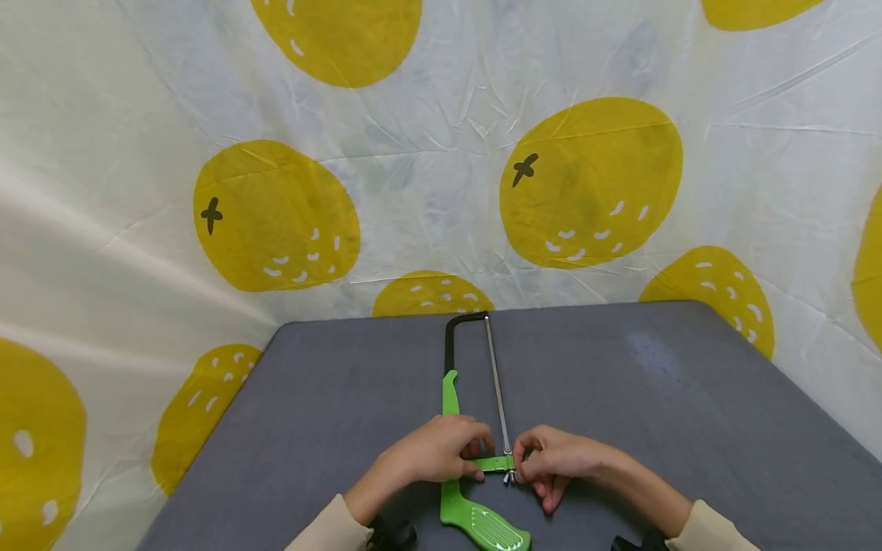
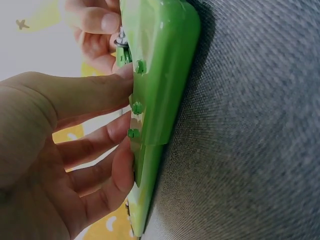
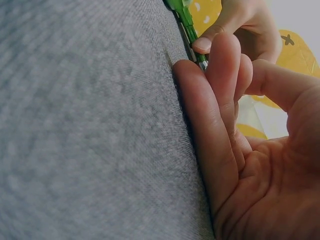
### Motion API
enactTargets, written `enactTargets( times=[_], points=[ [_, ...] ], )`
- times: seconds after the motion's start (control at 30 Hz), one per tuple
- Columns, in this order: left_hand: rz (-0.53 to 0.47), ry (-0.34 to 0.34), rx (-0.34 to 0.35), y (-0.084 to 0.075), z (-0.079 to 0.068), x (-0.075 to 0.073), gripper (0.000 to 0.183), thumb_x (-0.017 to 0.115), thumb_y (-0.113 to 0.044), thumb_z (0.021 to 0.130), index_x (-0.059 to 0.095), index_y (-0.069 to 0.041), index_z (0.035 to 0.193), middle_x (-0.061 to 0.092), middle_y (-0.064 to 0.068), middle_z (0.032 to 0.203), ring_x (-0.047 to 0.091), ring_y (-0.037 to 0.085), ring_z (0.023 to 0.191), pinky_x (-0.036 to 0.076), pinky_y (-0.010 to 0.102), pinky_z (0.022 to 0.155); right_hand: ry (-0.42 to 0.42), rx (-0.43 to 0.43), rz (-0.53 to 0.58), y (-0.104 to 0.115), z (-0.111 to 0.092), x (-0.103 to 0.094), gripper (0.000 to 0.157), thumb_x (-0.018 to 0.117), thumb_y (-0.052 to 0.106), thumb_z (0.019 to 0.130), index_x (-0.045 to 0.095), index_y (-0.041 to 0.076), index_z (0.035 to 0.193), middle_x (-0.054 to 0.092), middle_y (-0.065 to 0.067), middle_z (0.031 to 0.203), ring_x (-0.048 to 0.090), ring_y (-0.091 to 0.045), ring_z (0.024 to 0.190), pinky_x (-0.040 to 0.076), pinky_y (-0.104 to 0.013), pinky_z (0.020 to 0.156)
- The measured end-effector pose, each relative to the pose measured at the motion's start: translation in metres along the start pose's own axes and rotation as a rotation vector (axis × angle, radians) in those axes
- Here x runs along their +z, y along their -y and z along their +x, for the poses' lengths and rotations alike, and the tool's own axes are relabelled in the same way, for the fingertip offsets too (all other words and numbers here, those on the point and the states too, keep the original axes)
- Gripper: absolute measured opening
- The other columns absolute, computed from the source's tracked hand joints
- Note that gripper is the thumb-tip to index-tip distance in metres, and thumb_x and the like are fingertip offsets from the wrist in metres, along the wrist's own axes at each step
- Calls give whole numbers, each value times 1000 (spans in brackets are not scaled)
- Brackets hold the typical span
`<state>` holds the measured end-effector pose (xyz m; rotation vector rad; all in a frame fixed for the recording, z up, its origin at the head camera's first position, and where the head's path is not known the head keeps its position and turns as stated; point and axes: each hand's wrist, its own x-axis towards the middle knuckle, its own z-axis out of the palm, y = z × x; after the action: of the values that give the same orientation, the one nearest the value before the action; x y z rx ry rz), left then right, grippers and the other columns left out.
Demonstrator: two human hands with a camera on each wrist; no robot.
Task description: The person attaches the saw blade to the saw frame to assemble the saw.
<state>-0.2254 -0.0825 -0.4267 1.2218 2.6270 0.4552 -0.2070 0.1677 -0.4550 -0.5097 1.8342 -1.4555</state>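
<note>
A hacksaw (image 1: 450,394) with a green and black frame lies flat on the grey tabletop, its green handle (image 1: 489,528) toward me. Its thin blade (image 1: 496,383) runs along the right side down to a green crosspiece (image 1: 494,464), where a silver wing nut (image 1: 510,477) sticks out. My left hand (image 1: 444,451) grips the crosspiece between thumb and fingers; the left wrist view shows them against the green frame (image 2: 162,75). With thumb and forefinger, my right hand (image 1: 561,455) pinches the crosspiece's right end beside the wing nut. Its other fingers (image 3: 205,120) rest near the table, hiding the pinch.
The grey table (image 1: 344,383) ends at a back edge just beyond the saw's black tip. Behind it and at the sides hangs a white cloth (image 1: 427,191) printed with yellow fruit. Dark wrist gear (image 1: 391,534) sits under the left sleeve.
</note>
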Motion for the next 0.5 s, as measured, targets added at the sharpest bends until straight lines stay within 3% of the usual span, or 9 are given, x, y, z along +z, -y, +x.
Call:
enactTargets(
  times=[0.3,0.5],
  points=[
    [-24,14,-21,2,-1,-2,28,84,-27,88,72,-25,113,65,-11,92,58,-4,78,49,16,70,36,4,21,1,0,-3,10,64,8,91,60,4,99,62,2,60,66,-8,50,56,-27,49],
    [-41,-77,-37,8,-3,-9,24,78,-31,94,73,-23,116,69,-9,99,64,0,85,52,20,75,42,63,26,3,-7,-19,21,66,15,97,60,1,110,64,0,65,68,-10,52,58,-28,51]
  ],
)
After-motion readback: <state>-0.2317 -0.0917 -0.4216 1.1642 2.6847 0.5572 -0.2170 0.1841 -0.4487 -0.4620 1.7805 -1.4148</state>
